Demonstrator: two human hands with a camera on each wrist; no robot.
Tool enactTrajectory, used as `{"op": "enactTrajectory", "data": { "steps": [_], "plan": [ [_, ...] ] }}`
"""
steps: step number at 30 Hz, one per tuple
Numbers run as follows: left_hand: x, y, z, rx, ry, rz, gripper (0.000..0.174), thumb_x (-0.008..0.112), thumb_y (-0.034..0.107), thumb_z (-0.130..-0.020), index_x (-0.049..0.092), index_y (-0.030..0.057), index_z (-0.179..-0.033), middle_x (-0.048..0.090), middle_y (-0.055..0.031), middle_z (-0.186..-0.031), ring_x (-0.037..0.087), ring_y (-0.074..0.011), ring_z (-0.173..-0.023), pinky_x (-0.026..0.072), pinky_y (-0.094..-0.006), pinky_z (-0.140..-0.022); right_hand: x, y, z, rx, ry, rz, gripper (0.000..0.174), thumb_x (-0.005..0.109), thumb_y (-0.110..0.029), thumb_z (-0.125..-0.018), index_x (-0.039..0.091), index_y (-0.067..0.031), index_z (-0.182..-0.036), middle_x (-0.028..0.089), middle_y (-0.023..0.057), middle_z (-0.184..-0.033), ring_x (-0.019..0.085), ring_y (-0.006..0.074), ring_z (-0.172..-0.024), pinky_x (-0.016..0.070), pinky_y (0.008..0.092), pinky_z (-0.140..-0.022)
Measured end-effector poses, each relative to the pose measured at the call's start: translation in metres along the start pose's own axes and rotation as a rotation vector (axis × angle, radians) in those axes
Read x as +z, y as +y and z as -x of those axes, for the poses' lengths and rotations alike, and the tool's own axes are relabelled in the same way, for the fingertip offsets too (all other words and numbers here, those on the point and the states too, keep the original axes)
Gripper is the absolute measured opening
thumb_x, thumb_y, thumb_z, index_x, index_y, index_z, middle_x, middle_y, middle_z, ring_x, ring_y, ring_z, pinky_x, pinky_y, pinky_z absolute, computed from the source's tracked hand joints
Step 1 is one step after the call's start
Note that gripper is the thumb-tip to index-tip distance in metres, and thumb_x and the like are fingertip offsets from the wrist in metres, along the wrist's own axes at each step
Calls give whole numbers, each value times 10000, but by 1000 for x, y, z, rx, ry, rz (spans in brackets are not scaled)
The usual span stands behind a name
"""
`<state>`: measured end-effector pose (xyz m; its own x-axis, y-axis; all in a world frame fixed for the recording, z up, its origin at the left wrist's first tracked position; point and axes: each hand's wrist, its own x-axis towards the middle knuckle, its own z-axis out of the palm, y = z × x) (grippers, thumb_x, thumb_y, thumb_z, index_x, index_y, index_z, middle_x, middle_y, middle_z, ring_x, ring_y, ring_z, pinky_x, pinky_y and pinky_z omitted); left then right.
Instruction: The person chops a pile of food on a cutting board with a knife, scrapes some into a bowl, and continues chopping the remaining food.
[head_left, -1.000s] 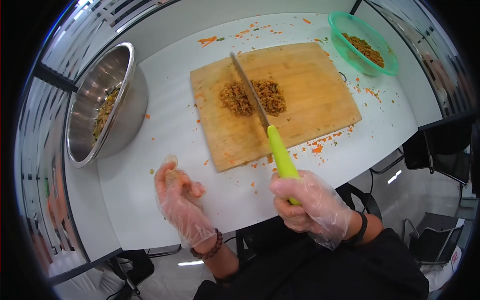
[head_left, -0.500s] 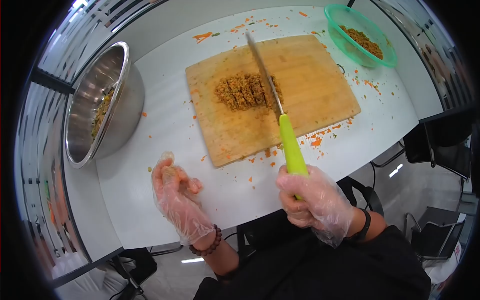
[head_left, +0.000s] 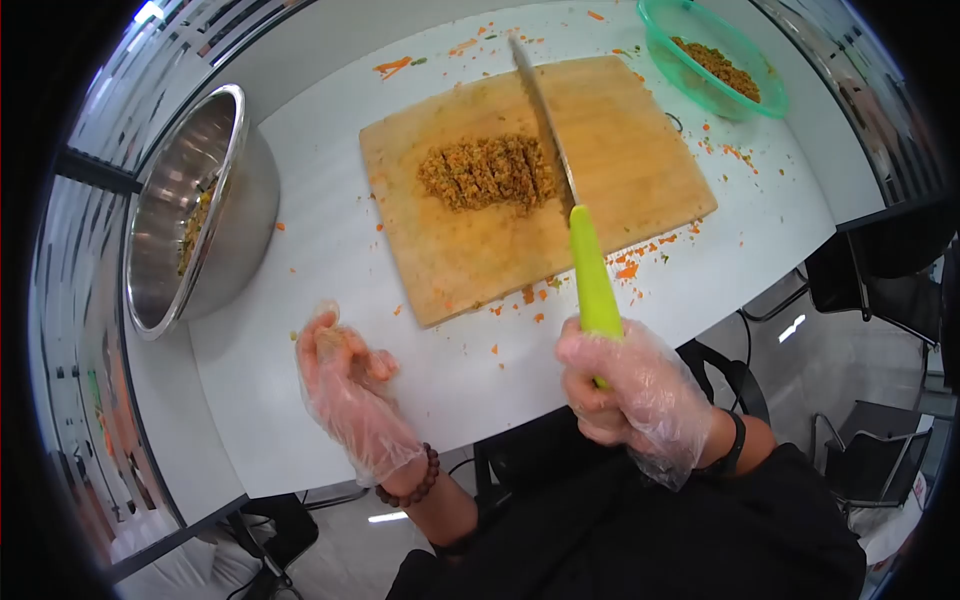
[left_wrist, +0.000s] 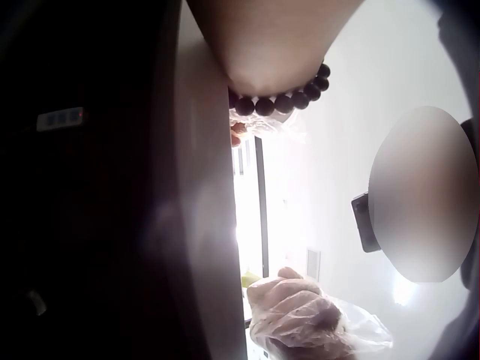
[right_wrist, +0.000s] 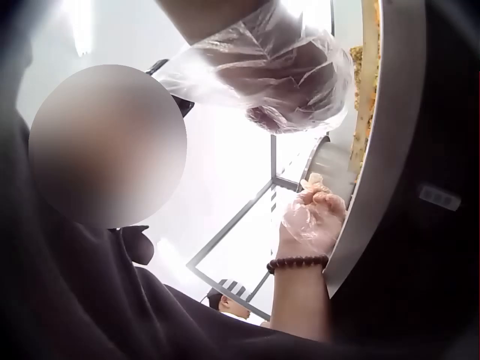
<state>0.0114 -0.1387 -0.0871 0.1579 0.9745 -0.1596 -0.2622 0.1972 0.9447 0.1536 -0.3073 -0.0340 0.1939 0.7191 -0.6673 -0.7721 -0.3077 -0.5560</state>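
A: Nearest item?
B: Right grip [head_left: 637, 395], in a loose clear glove; fingers curled round the green handle [head_left: 594, 275] of a knife [head_left: 545, 120].

A: Left grip [head_left: 352, 392]?
B: Also gloved, near side of the desk [head_left: 250, 410]. Fingers loosely bent, holding nothing. Contact with the desk: cannot tell.

A: Knife, location?
B: Pointing away from the person, blade over the board [head_left: 640, 150], tip out past its far edge. Whether the edge touches wood: cannot tell.

A: Handling?
B: Judged stiff, long, of moderate weight. The loose glove may slip on the smooth handle. Take hold by the handle only, close to the blade for better control.

A: Next, outward?
B: Orange scraps [head_left: 627, 270], strewn on the desk along the board's near edge. Then the board, lying flat; likely rigid, best lifted by two opposite edges.

A: On it?
B: Mince [head_left: 480, 172], one brown heap with cut lines, just left of the blade. Probably soft, moist, crumbly; better scooped than pinched.

A: Farther?
B: Steel bowl [head_left: 252, 200], left side, food inside. Last, green bowl [head_left: 660, 55], far right, with brown mince; it looks light, and its rim is the place to hold.
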Motion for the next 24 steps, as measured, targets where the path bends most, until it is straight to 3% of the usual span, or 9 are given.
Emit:
{"op": "enactTrajectory", "data": {
  "steps": [4, 7, 10, 24],
  "plan": [
    [1, 1, 1, -6, 7, -3, 311, 454, 58, -972, 525, 23, -1273, 544, -36, -798, 444, -101, -575, 421, -272, -597, -6, -2, -6, 16, 36, -47, 459, 589, -328, -996, 372, -145, -636, 341, -44, -521, 289, 73, -376, 234, 261, -363],
    [-2, -1, 0, 7, -15, 9, 306, 453, 55, -976, 527, 25, -1271, 546, -37, -795, 444, -102, -573, 422, -271, -598, -9, 0, 0, 0, -15, -35, 453, 596, -322, -994, 376, -144, -641, 339, -45, -519, 289, 71, -377, 234, 261, -363],
    [-1, -1, -1, -9, 0, 21, 306, 455, 57, -977, 527, 21, -1272, 548, -37, -793, 446, -100, -574, 422, -269, -595, -13, 6, -8, 31, -22, -57, 346, 577, -309, -998, 376, -152, -765, 301, -53, -543, 202, 51, -415, 196, 248, -390],
    [-3, -2, 1, 15, -32, -1, 332, 450, 65, -972, 525, 18, -1293, 549, -35, -813, 448, -97, -600, 422, -270, -607, -9, -1, -1, 37, -44, -32, 321, 562, -299, -1001, 398, -135, -778, 313, -49, -540, 209, 49, -402, 197, 244, -376]
  ]
}}
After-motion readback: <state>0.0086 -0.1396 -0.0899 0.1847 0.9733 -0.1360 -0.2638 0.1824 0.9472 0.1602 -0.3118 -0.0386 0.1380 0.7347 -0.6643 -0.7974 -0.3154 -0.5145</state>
